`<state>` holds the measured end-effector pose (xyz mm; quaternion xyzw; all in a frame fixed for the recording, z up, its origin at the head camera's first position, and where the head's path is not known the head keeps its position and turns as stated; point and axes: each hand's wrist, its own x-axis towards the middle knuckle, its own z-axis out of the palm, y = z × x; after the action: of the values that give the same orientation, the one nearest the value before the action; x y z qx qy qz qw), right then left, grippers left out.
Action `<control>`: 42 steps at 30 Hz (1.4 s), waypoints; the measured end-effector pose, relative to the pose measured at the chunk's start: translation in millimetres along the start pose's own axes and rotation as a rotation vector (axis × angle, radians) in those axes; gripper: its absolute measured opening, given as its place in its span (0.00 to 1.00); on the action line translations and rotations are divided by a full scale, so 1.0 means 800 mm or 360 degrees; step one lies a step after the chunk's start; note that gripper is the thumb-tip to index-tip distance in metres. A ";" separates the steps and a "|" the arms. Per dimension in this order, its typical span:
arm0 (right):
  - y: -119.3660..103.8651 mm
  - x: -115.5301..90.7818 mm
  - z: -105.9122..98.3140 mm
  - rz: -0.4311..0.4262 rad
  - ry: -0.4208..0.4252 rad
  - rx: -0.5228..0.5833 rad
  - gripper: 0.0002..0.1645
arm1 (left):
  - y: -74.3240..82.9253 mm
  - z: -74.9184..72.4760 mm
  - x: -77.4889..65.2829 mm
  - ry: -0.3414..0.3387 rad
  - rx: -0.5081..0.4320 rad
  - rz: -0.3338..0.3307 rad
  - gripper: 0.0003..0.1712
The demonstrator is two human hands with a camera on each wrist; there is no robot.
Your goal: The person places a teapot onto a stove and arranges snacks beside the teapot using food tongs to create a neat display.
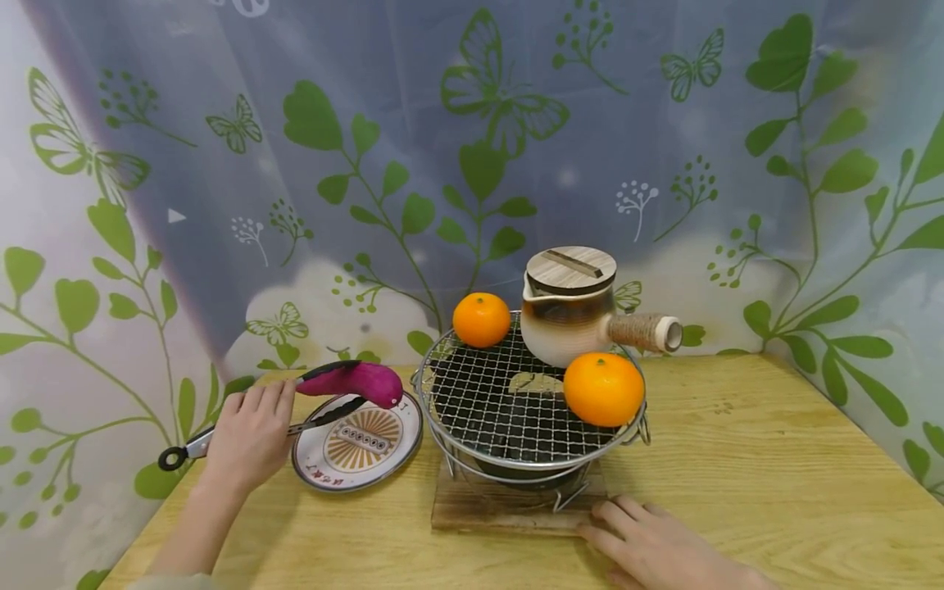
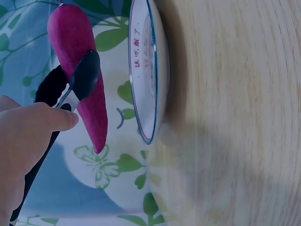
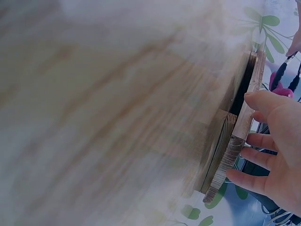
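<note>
My left hand (image 1: 251, 430) grips a pair of black-and-silver tongs (image 1: 197, 444). Between the tongs' black tips is a purple sweet potato (image 1: 374, 385), lifted over a round white plate (image 1: 313, 469) with a sunburst pattern. In the left wrist view the sweet potato (image 2: 70, 30) is clear of the plate (image 2: 143, 94). My right hand (image 1: 656, 545) lies at the front right corner of a wooden board (image 1: 509, 515), fingertips at its edge. From the right wrist view its fingers (image 3: 261, 141) look loosely extended beside the board (image 3: 237, 132).
On the board stands a round grill with a wire mesh (image 1: 494, 410). It bears an orange (image 1: 482, 319) at the back left, another orange (image 1: 603, 390) at the right, and a lidded clay pot (image 1: 556, 332) whose rope-wrapped handle juts right. A patterned curtain (image 1: 413, 123) hangs behind the wooden table (image 1: 745, 442).
</note>
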<state>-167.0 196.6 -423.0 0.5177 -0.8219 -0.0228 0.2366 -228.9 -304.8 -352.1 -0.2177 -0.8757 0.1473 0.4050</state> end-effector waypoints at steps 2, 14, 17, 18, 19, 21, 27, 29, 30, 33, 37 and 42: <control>0.000 0.000 0.000 0.0002 -0.0006 0.0000 0.29 | -0.002 -0.002 0.001 0.0067 -0.0005 0.0017 0.33; -0.002 0.001 0.001 -0.0020 0.0048 -0.0036 0.29 | 0.004 -0.020 0.010 0.0241 0.0029 0.0049 0.27; -0.003 0.001 0.001 -0.0021 0.0035 -0.0036 0.28 | 0.002 -0.029 0.011 0.0209 0.0038 0.0036 0.36; -0.003 0.001 0.001 -0.0019 0.0032 -0.0037 0.28 | 0.001 -0.032 0.011 0.0207 0.0044 0.0032 0.40; -0.004 0.002 0.000 -0.0016 0.0034 -0.0040 0.28 | -0.001 -0.035 0.012 0.0218 0.0051 0.0029 0.43; -0.004 0.002 0.000 -0.0007 0.0037 -0.0038 0.28 | -0.003 -0.042 0.013 0.0242 0.0060 0.0033 0.47; -0.004 0.002 -0.001 0.0013 0.0042 -0.0038 0.29 | -0.006 -0.064 0.022 0.0309 0.0019 0.0062 0.44; -0.004 0.003 -0.002 0.0013 0.0029 -0.0033 0.29 | -0.005 -0.071 0.026 0.0331 0.0001 0.0068 0.40; -0.004 0.003 -0.002 0.0014 0.0028 -0.0033 0.29 | -0.004 -0.074 0.029 0.0346 -0.0004 0.0071 0.38; -0.003 0.002 -0.002 0.0011 0.0007 -0.0030 0.30 | 0.002 -0.083 0.036 0.0386 -0.0022 0.0098 0.35; -0.002 0.002 -0.002 0.0005 -0.0012 -0.0051 0.29 | 0.011 -0.093 0.048 0.0464 -0.0027 0.0147 0.35; -0.001 0.002 -0.003 -0.0007 -0.0015 -0.0072 0.29 | 0.019 -0.105 0.061 0.0524 -0.0034 0.0196 0.34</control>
<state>-165.9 194.9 -420.7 0.5138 -0.8212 -0.0444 0.2442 -188.0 -260.9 -274.5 -0.2965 -0.7840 0.1250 0.5308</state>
